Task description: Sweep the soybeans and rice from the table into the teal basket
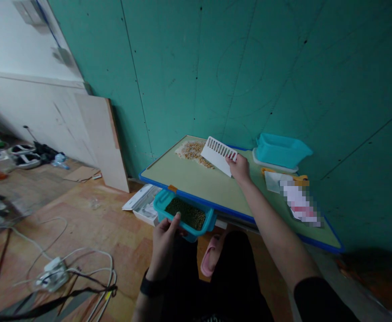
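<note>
My left hand (165,243) grips the near rim of a teal plastic container (182,213) filled with dark green beans, held just below the table's front edge. My right hand (239,169) reaches over the table and holds a white slotted scraper (218,155) by its corner. The scraper's far edge rests beside a pile of yellowish beans (192,150) spread at the table's far left corner. The table (199,183) has a pale green top and a blue rim.
A second teal container (279,151) stands on a white lid at the back right of the table, by the green wall. Papers (296,197) lie beside it. On the floor lie a white tray (142,203), a power strip with cables (53,273), a leaning board (102,143).
</note>
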Available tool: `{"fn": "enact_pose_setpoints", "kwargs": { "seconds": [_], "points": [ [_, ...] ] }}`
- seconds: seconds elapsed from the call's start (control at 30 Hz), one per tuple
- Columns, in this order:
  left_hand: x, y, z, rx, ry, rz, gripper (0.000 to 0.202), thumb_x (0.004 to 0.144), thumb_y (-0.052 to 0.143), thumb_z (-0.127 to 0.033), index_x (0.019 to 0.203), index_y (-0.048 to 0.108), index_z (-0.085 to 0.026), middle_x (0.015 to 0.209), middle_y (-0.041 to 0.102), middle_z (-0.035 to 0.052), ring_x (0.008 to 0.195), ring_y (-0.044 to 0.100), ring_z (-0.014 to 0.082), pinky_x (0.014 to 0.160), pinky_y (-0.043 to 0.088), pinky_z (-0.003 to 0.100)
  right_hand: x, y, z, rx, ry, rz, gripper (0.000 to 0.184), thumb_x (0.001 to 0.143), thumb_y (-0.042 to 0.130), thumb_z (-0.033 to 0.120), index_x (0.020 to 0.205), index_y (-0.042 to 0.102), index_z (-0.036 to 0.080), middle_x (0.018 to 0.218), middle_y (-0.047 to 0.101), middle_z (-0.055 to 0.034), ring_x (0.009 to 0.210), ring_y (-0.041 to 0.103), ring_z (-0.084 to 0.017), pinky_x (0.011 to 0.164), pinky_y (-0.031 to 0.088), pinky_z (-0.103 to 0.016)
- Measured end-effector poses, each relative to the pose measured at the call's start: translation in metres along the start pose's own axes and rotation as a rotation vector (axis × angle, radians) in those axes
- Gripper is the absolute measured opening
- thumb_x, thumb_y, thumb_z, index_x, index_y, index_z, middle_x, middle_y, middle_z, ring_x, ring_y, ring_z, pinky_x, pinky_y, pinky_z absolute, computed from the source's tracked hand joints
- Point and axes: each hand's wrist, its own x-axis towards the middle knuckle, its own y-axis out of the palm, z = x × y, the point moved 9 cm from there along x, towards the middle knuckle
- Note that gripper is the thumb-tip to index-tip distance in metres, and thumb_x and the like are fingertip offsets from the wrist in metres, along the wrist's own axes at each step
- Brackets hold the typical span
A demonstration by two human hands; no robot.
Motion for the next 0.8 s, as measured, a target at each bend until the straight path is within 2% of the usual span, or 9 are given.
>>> {"fn": "enact_pose_setpoints", "kwargs": {
  "seconds": [0.27, 0.5, 0.67, 0.8],
  "points": [
    [-0.002, 0.002, -0.004, -0.002, 0.004, 0.007, 0.048, 0.071, 0.083, -0.057, 0.058, 0.056, -0.019, 0.049, 0.063, -0.0006, 0.048, 0.058, 0.0134, 0.05, 0.045, 0.023, 0.001, 0.016, 0.006, -0.008, -0.052, 0.072, 0.012, 0.083, 0.066, 0.031, 0.083, 0.07, 0.02, 0.08, 0.075, -0.0076, 0.081, 0.069, -0.025, 0.077, 0.051, -0.034],
    [0.0, 0.001, 0.0, -0.007, -0.013, 0.007, 0.05, 0.069, 0.084, -0.059, 0.057, 0.056, -0.019, 0.048, 0.064, 0.0005, 0.046, 0.058, 0.0134, 0.049, 0.045, 0.023, 0.013, 0.027, 0.007, 0.006, -0.104, 0.105, 0.011, 0.082, 0.068, 0.03, 0.086, 0.071, 0.02, 0.084, 0.077, -0.0064, 0.082, 0.07, -0.024, 0.079, 0.053, -0.035],
    [0.0, 0.002, -0.001, -0.018, -0.003, 0.026, 0.047, 0.072, 0.083, -0.056, 0.058, 0.058, -0.018, 0.05, 0.064, 0.0, 0.048, 0.058, 0.0135, 0.051, 0.047, 0.023, 0.026, 0.044, 0.008, 0.076, -0.115, 0.189, 0.016, 0.082, 0.068, 0.025, 0.094, 0.074, 0.017, 0.094, 0.078, -0.009, 0.088, 0.072, -0.025, 0.08, 0.054, -0.036],
    [-0.001, 0.001, -0.001, -0.006, -0.006, 0.022, 0.047, 0.071, 0.083, -0.057, 0.059, 0.06, -0.018, 0.05, 0.065, 0.0005, 0.048, 0.058, 0.0136, 0.05, 0.045, 0.023, 0.027, 0.05, 0.008, 0.129, -0.149, 0.216, 0.017, 0.082, 0.066, 0.024, 0.096, 0.074, 0.016, 0.095, 0.078, -0.0094, 0.087, 0.072, -0.024, 0.079, 0.054, -0.035]
  ]
}}
